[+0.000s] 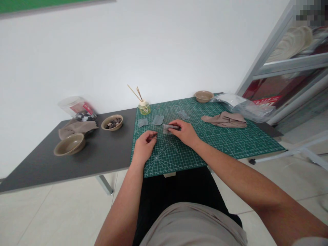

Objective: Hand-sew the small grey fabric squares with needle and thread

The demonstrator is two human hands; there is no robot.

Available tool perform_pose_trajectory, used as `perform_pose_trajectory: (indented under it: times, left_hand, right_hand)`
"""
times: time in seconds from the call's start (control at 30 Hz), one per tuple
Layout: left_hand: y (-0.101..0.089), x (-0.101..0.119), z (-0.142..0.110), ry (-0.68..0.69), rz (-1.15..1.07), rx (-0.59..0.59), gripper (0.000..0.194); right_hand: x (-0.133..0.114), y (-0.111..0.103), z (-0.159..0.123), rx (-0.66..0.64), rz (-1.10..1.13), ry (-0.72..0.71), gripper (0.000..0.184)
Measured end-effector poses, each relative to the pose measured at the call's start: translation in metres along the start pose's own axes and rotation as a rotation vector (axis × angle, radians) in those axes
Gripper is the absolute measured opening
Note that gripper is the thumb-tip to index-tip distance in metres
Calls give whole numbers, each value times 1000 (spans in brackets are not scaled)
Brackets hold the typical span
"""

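Green cutting mat [212,136] on a dark table [107,160], against a white wall [164,44]. The right hand [186,132] pinches a small translucent packet [167,128] above the mat; the left hand [144,146], fingertips together, holds a small dark piece [153,136], partly hidden, beside it.

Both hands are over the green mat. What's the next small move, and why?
I'd probably ease the left hand right, toward the small translucent pouch. Its fingers seem to pinch a dark piece, the right hand holds the pouch, and a gap separates the two. Whether the pouch is open, I can't tell.
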State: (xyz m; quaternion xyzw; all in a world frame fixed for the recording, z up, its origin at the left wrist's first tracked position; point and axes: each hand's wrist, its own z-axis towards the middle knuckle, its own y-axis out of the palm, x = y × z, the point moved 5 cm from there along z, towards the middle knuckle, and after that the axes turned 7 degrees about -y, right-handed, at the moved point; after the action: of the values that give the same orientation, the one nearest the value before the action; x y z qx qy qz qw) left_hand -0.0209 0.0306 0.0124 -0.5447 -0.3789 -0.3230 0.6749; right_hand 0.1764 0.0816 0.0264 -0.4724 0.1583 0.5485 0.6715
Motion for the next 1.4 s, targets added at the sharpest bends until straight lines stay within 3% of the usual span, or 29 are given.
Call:
perform_pose_trajectory:
  times: [0.17, 0.3, 0.47, 0.67, 0.8, 1.17, 1.4]
  left_hand:
    - [1, -4, 2, -35, -131, -7, 27]
    - [1, -5, 2, -77, -138, -4, 16]
    - [-3, 6, -4, -61, -63, 19, 15]
    - [-1, 14, -11, -30, -9, 58, 14]
    - [1, 22, -13, -2, 118, 60, 10]
    - [10, 23, -9, -57, 1, 72, 12]
    - [10, 23, -10, -54, 22, 98, 16]
  right_hand:
    - [-1, -1, 0, 4, -40, -22, 16]
    - [-6, 3, -1, -72, -93, -76, 12]
    - [-23, 7, -6, -57, -158, -326, 20]
    - [-32, 20, -12, -206, -235, -544, 39]
    - [-31, 26, -13, -278, -296, -571, 46]
    - [-30, 33, -17, -318, -391, -676, 50]
    - [-32, 31, -19, -286, -458, -562, 48]
